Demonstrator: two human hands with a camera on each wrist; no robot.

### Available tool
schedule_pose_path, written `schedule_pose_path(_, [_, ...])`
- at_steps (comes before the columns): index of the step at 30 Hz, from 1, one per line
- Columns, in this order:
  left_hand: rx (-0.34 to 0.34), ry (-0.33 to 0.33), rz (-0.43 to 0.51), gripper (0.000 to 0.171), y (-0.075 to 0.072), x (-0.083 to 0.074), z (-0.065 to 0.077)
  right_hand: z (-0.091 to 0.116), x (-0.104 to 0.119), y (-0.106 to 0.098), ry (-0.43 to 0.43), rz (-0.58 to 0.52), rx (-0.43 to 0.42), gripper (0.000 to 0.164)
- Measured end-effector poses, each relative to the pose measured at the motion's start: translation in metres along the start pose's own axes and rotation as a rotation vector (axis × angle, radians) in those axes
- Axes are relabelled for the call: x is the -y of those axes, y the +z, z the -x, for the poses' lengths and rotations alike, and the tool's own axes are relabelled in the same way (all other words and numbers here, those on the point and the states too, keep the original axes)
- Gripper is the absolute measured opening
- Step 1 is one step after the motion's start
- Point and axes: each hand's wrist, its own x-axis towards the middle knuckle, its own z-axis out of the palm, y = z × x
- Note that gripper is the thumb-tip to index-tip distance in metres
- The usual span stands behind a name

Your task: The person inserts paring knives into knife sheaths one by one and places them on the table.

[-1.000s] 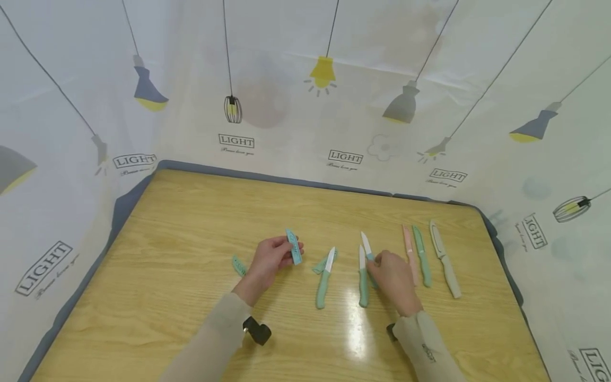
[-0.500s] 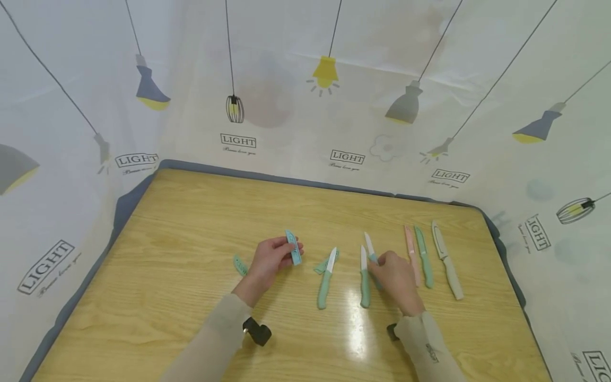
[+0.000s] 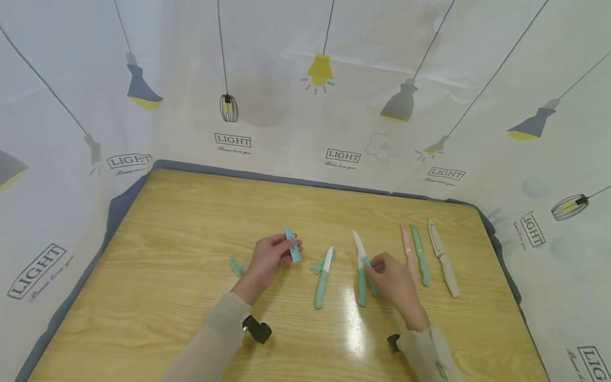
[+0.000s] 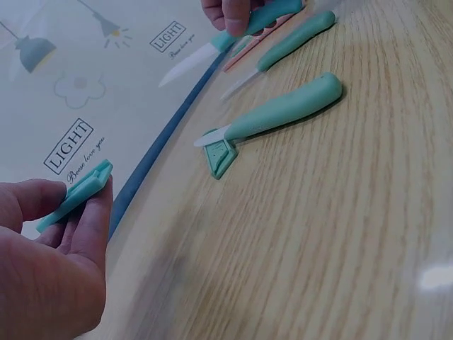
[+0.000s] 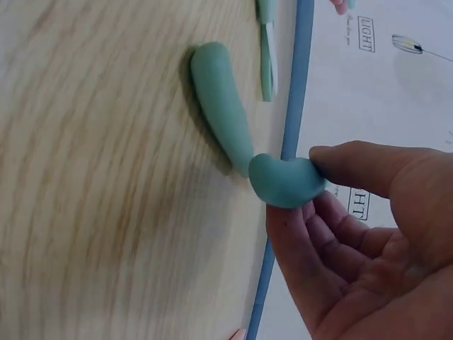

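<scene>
My left hand (image 3: 264,261) pinches a light-blue knife sheath (image 3: 291,245) between thumb and fingers, above the table. My right hand (image 3: 393,278) holds a paring knife (image 4: 272,15) by its blue handle. Its white blade is bare and points away, and in the left wrist view it hangs above the table. Just beneath it lies a green-handled paring knife (image 3: 361,289), partly covered in the head view. Between the hands another green-handled knife (image 3: 321,291) rests with its bare blade across a green sheath (image 3: 316,267). Beside my left wrist lies a second green sheath (image 3: 236,266), partly hidden.
Right of my right hand, a pink knife (image 3: 407,241), a green knife (image 3: 422,260) and a larger cream knife (image 3: 447,270) lie side by side, their blades apparently covered. The wooden table (image 3: 191,212) ends at a printed curtain (image 3: 286,127) behind and at both sides.
My right hand has raised the blue knife and brought it slightly left, so its blade now crosses over the green knife. My left hand keeps the sheath nearly still.
</scene>
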Motion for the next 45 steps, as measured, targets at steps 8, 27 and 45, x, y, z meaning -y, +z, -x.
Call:
schedule_pose_path(8, [-0.003,-0.001,0.008,0.04,0.004,-0.005,-0.002,0.01,0.019,0.003,-0.073,-0.076,0.021,0.031])
schedule_pose_path(27, [0.029,0.03,0.11,0.044,0.012,-0.01,-0.005,0.014,0.047,0.016,-0.092,-0.236,0.082,0.02])
schedule_pose_path(45, [0.011,0.027,0.114,0.043,0.015,-0.013,-0.007,0.014,0.058,0.029,-0.215,-0.319,0.125,0.022])
